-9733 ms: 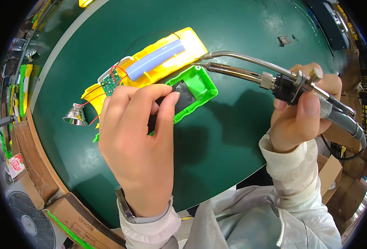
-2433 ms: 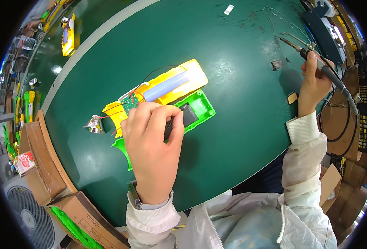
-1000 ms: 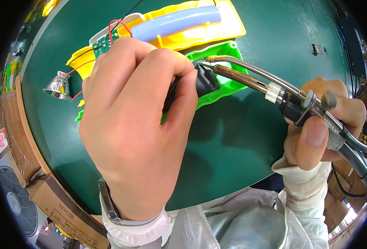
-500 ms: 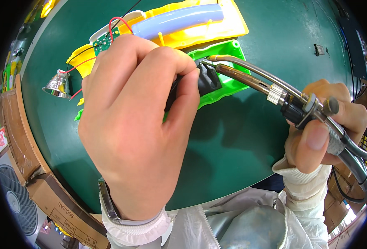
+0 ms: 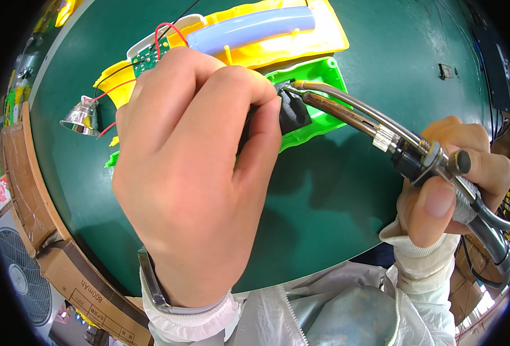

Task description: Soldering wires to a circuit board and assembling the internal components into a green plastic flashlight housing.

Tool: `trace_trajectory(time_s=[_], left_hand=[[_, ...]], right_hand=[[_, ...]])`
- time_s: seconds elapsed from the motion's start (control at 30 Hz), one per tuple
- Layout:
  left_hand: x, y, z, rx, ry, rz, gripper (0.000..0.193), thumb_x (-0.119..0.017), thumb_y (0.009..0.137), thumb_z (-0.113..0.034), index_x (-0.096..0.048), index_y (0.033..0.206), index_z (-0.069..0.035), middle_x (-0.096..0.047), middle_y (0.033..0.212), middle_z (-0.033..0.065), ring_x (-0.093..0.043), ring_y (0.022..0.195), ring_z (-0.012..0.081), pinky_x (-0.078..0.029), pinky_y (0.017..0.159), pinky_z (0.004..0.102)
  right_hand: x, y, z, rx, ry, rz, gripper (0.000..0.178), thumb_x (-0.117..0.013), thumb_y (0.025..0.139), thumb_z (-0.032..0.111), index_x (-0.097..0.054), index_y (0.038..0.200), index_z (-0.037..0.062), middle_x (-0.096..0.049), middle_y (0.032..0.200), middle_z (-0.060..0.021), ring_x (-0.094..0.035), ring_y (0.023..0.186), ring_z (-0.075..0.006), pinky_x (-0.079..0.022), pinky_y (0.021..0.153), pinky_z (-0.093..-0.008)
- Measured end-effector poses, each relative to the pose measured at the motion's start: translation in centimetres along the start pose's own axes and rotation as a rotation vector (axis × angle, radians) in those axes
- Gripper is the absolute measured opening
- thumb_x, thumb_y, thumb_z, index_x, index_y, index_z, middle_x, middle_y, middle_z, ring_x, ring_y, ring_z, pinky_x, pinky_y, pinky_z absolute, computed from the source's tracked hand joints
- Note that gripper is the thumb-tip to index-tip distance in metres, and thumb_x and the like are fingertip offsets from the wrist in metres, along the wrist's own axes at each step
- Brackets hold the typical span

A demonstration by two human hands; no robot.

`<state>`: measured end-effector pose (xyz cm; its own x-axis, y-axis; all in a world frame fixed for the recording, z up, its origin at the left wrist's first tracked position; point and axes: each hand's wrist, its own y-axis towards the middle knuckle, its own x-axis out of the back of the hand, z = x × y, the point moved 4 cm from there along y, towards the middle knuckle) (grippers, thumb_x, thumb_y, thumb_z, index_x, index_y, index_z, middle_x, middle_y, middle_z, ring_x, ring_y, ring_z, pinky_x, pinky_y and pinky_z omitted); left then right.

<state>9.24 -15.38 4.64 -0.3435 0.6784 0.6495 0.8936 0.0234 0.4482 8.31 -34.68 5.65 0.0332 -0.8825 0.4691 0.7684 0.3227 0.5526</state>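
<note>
My right hand (image 5: 436,199) grips a soldering iron (image 5: 347,116) with a thin curved tube running beside its shaft. The iron's tip meets the upper edge of a black piece (image 5: 293,115) lying in a green plastic shell (image 5: 331,78). Thumb and forefinger of my left hand (image 5: 191,155) pinch together right beside that tip; what they hold is hidden. Behind my left hand lies a yellow shell half (image 5: 334,37) with a blue cylindrical battery (image 5: 255,29) in it. A green circuit board (image 5: 145,56) with red and black wires sits at its left end.
A silver reflector cup (image 5: 82,118) on wires rests on the green tabletop (image 5: 324,213) at the left. A small dark piece (image 5: 445,71) lies at the right. Beyond the table's left edge are a cardboard box (image 5: 87,288) and a grey fan (image 5: 21,277).
Both shells and my left hand have shifted very slightly right. The iron's tip has stayed at the black piece, its handle turned a little in my right hand.
</note>
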Motion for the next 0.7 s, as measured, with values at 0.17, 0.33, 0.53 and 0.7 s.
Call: trace_trajectory(time_s=[0.17,0.33,0.53,0.7], left_hand=[[0.4,0.3,-1.6,0.071,0.173,0.173,0.016,-0.074,0.073,0.007,-0.064,0.082,-0.002,-0.059,0.079,0.0034,-0.055,0.069,0.0131,-0.043,0.065,0.0253],[0.1,0.5,-1.3,0.035,0.193,0.174,0.016,-0.074,0.073,0.007,-0.064,0.082,-0.002,-0.059,0.079,0.0035,-0.054,0.069,0.0131,-0.043,0.065,0.0253],[0.2,-0.3,-0.6,-0.051,0.236,0.149,0.015,-0.074,0.075,0.006,-0.064,0.083,-0.002,-0.058,0.079,0.0032,-0.055,0.069,0.013,-0.044,0.065,0.0251],[0.5,-0.2,-0.5,-0.091,0.22,0.129,0.015,-0.074,0.075,0.006,-0.065,0.084,-0.002,-0.058,0.079,0.0029,-0.055,0.07,0.0128,-0.044,0.066,0.0251]], right_hand=[[0.0,0.0,0.0,0.0,-0.008,-0.002,0.035,-0.07,0.086,0.023,-0.049,0.105,0.0034,-0.057,0.08,-0.015,-0.054,0.061,-0.0187,-0.044,0.053,-0.0291],[0.1,0.0,0.0,0.007,-0.012,-0.002,0.035,-0.071,0.086,0.023,-0.049,0.105,0.0034,-0.057,0.08,-0.0151,-0.054,0.061,-0.0183,-0.043,0.053,-0.0288],[0.2,-0.2,0.0,0.018,-0.02,0.003,0.036,-0.072,0.086,0.023,-0.049,0.105,0.0033,-0.057,0.08,-0.0153,-0.054,0.061,-0.0178,-0.043,0.053,-0.0285],[0.2,-0.2,0.0,-0.004,0.003,0.03,0.037,-0.072,0.086,0.023,-0.048,0.105,0.0033,-0.058,0.08,-0.0154,-0.054,0.061,-0.0174,-0.043,0.053,-0.0282]])
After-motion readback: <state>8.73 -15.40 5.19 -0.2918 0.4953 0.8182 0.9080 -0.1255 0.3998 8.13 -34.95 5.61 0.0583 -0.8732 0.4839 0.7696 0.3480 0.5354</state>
